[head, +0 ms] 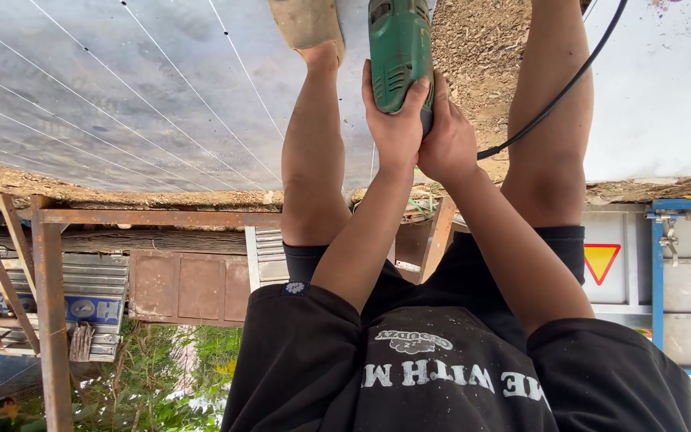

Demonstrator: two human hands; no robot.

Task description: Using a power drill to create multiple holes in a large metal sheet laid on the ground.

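Note:
A green corded power tool (400,48) points away from me, towards the ground between my bare legs. My left hand (393,124) wraps around its lower body, thumb on the right side. My right hand (449,144) presses against the left hand and the tool's back end from the right. The tool's black cable (561,88) curves off from behind my right hand to the upper right. The working tip is cut off by the frame's top edge. My left foot, in a tan shoe (307,24), rests on a grey sheet (121,96) marked with thin pale lines.
Bare dirt (481,48) lies between the grey sheet and a white sheet (665,88) on the right. A rusty metal frame (49,304) stands at the left, with corrugated panels and greenery behind it. At the right are a blue-edged frame (657,280) and a red-and-yellow triangle sign (601,260).

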